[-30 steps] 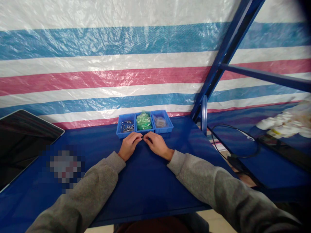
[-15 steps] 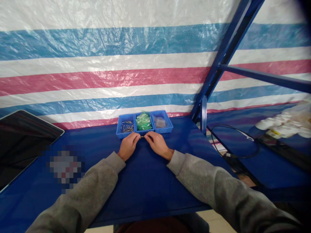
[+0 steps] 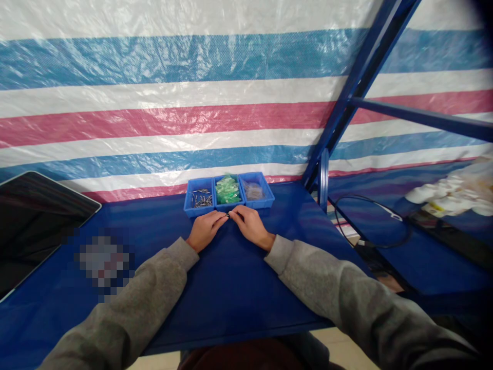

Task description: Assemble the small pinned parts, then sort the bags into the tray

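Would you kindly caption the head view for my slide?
Left hand and right hand pinch a small dark part before three blue bins.

Striped plastic sheeting (image 3: 173,115) hangs behind a blue table (image 3: 234,288).

Even, moderate light. Crinkly white glare on striped sheet (image 3: 173,56) beyond left grip (image 3: 204,229) and right grip (image 3: 249,226). Dull sheen on dark table (image 3: 231,288) around both. Pixelated patch (image 3: 103,259) left of left grip. Far right of right grip: white items (image 3: 450,195) soft, upper corner (image 3: 484,25) black. Small piece (image 3: 228,215) between grips indistinct.
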{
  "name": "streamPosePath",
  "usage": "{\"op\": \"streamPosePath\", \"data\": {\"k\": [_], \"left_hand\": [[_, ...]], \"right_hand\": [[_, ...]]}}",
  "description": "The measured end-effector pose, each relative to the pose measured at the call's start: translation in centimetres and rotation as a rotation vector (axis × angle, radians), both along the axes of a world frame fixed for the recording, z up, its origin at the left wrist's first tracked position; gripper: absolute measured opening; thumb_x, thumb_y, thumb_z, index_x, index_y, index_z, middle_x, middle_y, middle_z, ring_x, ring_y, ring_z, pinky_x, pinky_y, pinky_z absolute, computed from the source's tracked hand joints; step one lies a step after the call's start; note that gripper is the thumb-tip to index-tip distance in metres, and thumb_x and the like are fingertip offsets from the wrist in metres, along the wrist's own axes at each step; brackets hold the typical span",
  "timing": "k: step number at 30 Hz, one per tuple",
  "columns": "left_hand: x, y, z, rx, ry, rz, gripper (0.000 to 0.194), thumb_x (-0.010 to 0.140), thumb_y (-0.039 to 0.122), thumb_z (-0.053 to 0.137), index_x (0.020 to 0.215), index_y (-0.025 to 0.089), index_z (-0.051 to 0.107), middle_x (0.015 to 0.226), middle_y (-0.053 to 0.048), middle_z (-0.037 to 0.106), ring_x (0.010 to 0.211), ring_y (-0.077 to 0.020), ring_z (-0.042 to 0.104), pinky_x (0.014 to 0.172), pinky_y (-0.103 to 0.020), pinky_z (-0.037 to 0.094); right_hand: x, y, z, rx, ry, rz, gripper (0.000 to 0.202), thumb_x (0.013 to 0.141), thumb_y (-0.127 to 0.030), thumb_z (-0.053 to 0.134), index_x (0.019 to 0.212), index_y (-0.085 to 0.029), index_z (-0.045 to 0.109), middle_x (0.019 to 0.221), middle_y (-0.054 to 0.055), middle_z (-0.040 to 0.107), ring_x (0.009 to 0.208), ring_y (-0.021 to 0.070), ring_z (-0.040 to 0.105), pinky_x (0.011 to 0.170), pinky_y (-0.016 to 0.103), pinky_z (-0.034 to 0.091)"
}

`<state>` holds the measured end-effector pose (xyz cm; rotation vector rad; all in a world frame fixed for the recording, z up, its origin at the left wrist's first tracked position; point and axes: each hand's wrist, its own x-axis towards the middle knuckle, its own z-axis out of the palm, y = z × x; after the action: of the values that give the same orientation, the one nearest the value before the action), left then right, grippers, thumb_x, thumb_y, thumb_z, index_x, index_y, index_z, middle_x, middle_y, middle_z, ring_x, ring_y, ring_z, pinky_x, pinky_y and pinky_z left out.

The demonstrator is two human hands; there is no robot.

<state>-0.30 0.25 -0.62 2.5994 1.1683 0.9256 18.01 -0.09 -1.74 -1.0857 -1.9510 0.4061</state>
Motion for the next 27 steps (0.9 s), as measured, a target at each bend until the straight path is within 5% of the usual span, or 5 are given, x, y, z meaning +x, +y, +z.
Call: {"op": "streamPosePath", "data": {"k": [18, 27], "left_hand": [[-0.13, -0.28, 0.33, 0.023, -0.102, 0.044, 0.021, 0.09, 0.034, 0.048, 0.09, 0.018, 0.062, 0.085, -0.004, 0.064, 0.077, -0.0139, 0.059, 0.074, -0.025, 0.047], [0.04, -0.58, 0.84, 0.02, -0.082, 0.121, 0.024, 0.093, 0.03, 0.041, 0.089, 0.017, 0.06, 0.086, -0.005, 0.064, 0.08, -0.015, 0.059, 0.077, -0.026, 0.045]], "right_hand": [[0.09, -0.06, 0.39, -0.012, 0.028, 0.004, 0.043, 0.096, -0.039, 0.034, 0.065, -0.018, 0.056, 0.065, 0.001, 0.057, 0.062, 0.0117, 0.054, 0.066, 0.022, 0.04], [-0.05, -0.43, 0.64, -0.008, 0.122, 0.023, 0.024, 0.092, -0.033, 0.042, 0.097, -0.018, 0.06, 0.092, 0.005, 0.065, 0.081, 0.0159, 0.06, 0.076, 0.025, 0.044]]}}
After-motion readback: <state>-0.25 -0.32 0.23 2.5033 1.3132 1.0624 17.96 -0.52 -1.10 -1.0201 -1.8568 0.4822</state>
